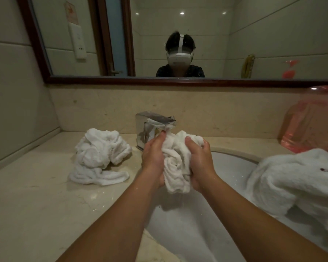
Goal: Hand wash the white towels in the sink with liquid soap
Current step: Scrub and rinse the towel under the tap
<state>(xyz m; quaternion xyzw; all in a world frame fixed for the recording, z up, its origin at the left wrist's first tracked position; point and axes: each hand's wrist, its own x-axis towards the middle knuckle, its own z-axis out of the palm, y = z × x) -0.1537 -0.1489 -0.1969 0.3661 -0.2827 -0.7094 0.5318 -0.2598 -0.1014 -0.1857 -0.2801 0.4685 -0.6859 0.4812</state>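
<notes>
A bunched, wet white towel (175,163) is held above the white sink (229,167), just under the chrome faucet (150,127). My left hand (152,157) grips its left side and my right hand (201,163) grips its right side, fingers curled into the cloth. Water drips from the towel's lower end. A second white towel (100,157) lies crumpled on the counter to the left of the faucet. A third white towel (295,180) is draped over the sink's right rim. A pink liquid soap bottle (311,127) stands at the back right.
The beige marble counter (36,205) runs along the left and front of the sink. A wood-framed mirror (178,80) hangs above the backsplash and reflects a person wearing a headset. Tiled wall closes off the left side.
</notes>
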